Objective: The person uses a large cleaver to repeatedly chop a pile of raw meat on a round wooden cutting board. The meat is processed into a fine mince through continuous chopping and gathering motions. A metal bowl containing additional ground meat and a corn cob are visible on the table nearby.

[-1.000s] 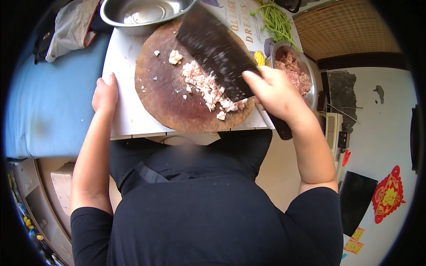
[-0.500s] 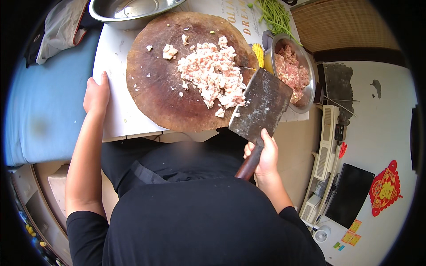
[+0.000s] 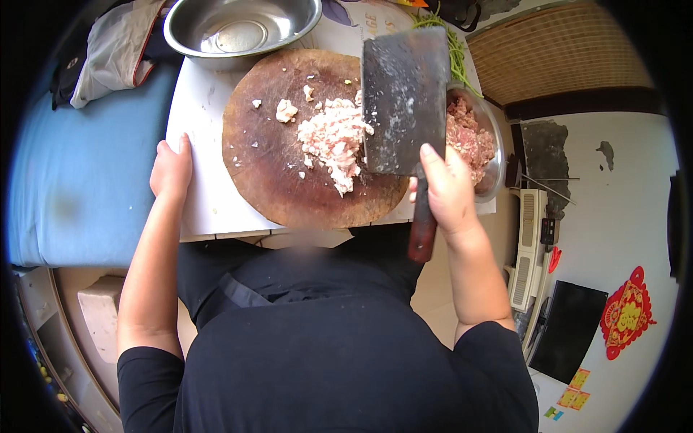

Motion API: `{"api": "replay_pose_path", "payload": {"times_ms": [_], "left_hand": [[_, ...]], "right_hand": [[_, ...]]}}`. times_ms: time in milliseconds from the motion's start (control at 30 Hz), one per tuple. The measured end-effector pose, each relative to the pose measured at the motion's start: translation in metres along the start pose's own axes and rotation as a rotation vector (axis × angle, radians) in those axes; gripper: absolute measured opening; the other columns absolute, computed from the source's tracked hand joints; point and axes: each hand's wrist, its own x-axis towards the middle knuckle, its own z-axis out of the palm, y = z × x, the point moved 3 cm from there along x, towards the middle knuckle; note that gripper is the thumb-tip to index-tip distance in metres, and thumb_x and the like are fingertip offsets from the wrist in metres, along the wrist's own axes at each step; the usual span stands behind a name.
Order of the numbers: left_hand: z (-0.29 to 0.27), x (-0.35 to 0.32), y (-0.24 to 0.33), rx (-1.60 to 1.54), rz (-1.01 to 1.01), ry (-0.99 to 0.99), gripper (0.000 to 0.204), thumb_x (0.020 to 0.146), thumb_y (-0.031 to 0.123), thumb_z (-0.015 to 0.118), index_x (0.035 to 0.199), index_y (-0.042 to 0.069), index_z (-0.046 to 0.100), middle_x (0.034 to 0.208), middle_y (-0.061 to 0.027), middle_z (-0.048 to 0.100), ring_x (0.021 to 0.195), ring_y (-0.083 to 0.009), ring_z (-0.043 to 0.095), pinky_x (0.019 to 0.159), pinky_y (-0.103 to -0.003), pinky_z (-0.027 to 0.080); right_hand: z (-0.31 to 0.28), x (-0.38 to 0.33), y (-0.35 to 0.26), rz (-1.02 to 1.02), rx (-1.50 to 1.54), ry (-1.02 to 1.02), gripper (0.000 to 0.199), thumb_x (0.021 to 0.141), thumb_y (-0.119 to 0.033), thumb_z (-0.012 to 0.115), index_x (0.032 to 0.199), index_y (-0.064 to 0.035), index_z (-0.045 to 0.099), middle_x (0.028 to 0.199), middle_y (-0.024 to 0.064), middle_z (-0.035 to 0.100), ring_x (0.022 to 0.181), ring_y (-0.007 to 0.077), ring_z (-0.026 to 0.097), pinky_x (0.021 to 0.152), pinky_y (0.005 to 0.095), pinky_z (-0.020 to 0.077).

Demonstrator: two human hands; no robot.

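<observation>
My right hand (image 3: pixel 449 189) is closed round the dark wooden handle of a broad cleaver (image 3: pixel 404 105). The blade is raised over the right part of a round wooden chopping board (image 3: pixel 253 173), hiding some of the board and part of the meat. Pale pink chopped meat (image 3: pixel 333 141) lies heaped at the board's middle, with small scraps scattered to its left. Left of the board, my left hand (image 3: pixel 172 169) grips the edge of the white table (image 3: pixel 206 206), its thumb on top and its fingers curled at the side.
A steel bowl of minced meat (image 3: pixel 471 141) stands right of the board, partly behind the cleaver. An oval steel basin (image 3: pixel 242 32) sits at the far left, and green beans (image 3: pixel 456 61) lie at the far right. A blue-covered surface (image 3: pixel 94 173) adjoins the table's left side.
My right hand has lifted the cleaver up and away from me, turning its blade more upright. The whole view has shifted slightly. My left hand keeps its place at the table edge.
</observation>
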Motion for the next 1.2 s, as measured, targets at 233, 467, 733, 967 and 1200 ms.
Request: {"api": "replay_pose_path", "payload": {"times_ms": [233, 467, 733, 967, 1200], "left_hand": [[-0.003, -0.003, -0.001, 0.008, -0.014, 0.014, 0.061, 0.089, 0.053, 0.036, 0.117, -0.001, 0.045, 0.112, -0.0216, 0.059, 0.104, -0.0363, 0.057, 0.088, -0.044, 0.044], [-0.003, -0.002, -0.006, 0.003, 0.000, 0.016, 0.062, 0.089, 0.054, 0.036, 0.116, -0.001, 0.046, 0.111, -0.0212, 0.059, 0.103, -0.0361, 0.057, 0.087, -0.044, 0.044], [-0.001, -0.004, 0.005, 0.005, -0.001, 0.003, 0.062, 0.089, 0.054, 0.036, 0.117, 0.000, 0.045, 0.112, -0.0210, 0.059, 0.104, -0.0358, 0.057, 0.087, -0.044, 0.044], [-0.007, -0.002, -0.002, 0.014, -0.029, 0.019, 0.063, 0.089, 0.055, 0.036, 0.119, 0.001, 0.044, 0.112, -0.0205, 0.059, 0.104, -0.0359, 0.057, 0.088, -0.044, 0.044], [-0.001, 0.001, -0.002, 0.012, 0.003, 0.035, 0.062, 0.089, 0.055, 0.036, 0.118, 0.001, 0.045, 0.112, -0.0205, 0.059, 0.104, -0.0359, 0.057, 0.087, -0.044, 0.044]], "right_hand": [[0.004, -0.003, -0.052, -0.238, -0.427, 0.096, 0.026, 0.091, -0.023, 0.050, 0.092, 0.0019, 0.057, 0.074, 0.0096, 0.063, 0.062, 0.0189, 0.060, 0.060, 0.0319, 0.0483], [0.022, 0.027, -0.063, -0.211, -0.967, -0.206, 0.034, 0.088, -0.032, 0.046, 0.093, -0.0008, 0.059, 0.084, 0.0230, 0.062, 0.084, 0.0403, 0.058, 0.074, 0.0438, 0.0466], [0.034, 0.022, -0.038, -0.215, -1.137, -0.211, 0.032, 0.087, -0.030, 0.045, 0.095, -0.0016, 0.059, 0.079, 0.0226, 0.062, 0.076, 0.0393, 0.061, 0.071, 0.0474, 0.0487], [0.021, 0.006, -0.080, -0.326, -0.772, -0.128, 0.031, 0.087, -0.030, 0.051, 0.088, -0.0005, 0.059, 0.074, 0.0216, 0.061, 0.073, 0.0390, 0.060, 0.066, 0.0445, 0.0474], [0.032, 0.024, -0.054, -0.243, -1.030, -0.237, 0.032, 0.087, -0.031, 0.047, 0.089, -0.0016, 0.059, 0.081, 0.0215, 0.062, 0.078, 0.0392, 0.060, 0.070, 0.0447, 0.0483]]}}
